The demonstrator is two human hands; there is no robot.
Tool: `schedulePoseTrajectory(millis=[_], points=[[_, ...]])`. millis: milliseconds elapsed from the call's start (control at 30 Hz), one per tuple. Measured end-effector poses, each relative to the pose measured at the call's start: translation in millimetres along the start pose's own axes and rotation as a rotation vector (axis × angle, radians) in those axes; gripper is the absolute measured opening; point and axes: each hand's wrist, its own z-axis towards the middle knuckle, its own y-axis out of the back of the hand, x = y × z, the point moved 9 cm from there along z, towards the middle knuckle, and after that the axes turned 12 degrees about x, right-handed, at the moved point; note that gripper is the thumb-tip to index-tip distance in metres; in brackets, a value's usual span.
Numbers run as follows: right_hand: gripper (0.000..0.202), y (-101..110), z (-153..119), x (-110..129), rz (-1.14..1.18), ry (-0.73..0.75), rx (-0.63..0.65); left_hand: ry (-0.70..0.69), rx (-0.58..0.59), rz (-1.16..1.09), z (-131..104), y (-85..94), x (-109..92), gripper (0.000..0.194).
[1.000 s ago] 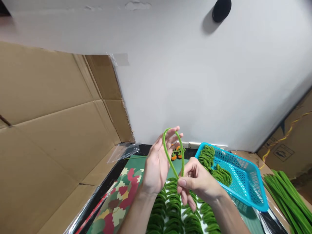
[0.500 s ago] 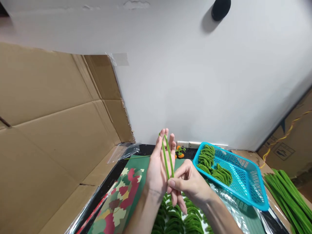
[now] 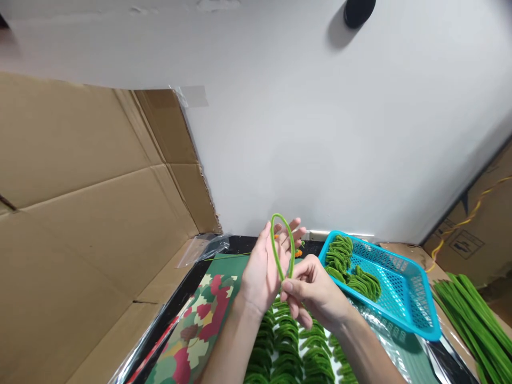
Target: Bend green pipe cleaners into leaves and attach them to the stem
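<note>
In the head view, the right hand [image 3: 316, 292] is pinching the ends of a green loop [image 3: 274, 246] between thumb and finger, probably to hold the bend closed. The left hand [image 3: 258, 274] is spreading wide, perhaps to steady it. The green loop is standing above the right fingertips, before the left palm; contact there I cannot tell. Curved green pieces [image 3: 286, 349] are lying in rows below both hands.

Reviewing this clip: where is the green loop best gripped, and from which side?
Probably at the lower end of the green loop, coming from the right, where the right hand already pinches it. The two strands draw together there, giving one compact spot. Higher up they bow apart in front of the open left hand, so squeezing there would likely flatten it.
</note>
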Motion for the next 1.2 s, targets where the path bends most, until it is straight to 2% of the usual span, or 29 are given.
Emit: schedulePoseTrajectory(millis=[167,267,367,500,700,867,967,1100,1200], points=[[0.035,6.7,-3.4,6.6,0.012,0.017,-0.059,0.008,0.142,0.141,-3.7,-12.5,0.1,0.042],[0.034,4.7,-3.5,2.7,0.023,-0.019,-0.026,-0.049,0.196,0.194,-7.7,-19.6,-6.5,0.044],[0.033,0.3,-1.2,-4.2,0.023,-0.05,0.014,-0.066,0.243,0.155,-9.1,-24.4,-8.5,0.049],[0.034,-1.9,2.6,-14.1,0.006,-0.074,0.032,-0.082,0.248,0.113,-9.1,-24.8,-12.7,0.049],[0.037,4.0,1.5,-18.5,-0.086,-0.122,0.001,-0.194,0.258,0.14,-14.2,-28.5,-31.9,0.052],[0.038,1.1,0.0,-11.5,-0.221,-0.111,-0.038,-0.265,0.204,0.083,-18.1,-22.8,-46.3,0.047],[0.035,0.1,-1.7,-11.2,-0.302,-0.079,-0.145,-0.356,0.127,0.032,-21.2,-11.3,-59.1,0.044],[0.03,-2.5,-8.3,-0.2,-0.591,0.015,-0.33,-0.483,0.014,0.059,-27.5,3.1,-76.2,0.044],[0.021,-12.0,-10.2,9.7,-0.803,0.067,-0.35,-0.519,0.001,0.076,-30.5,3.6,-81.4,0.044]])
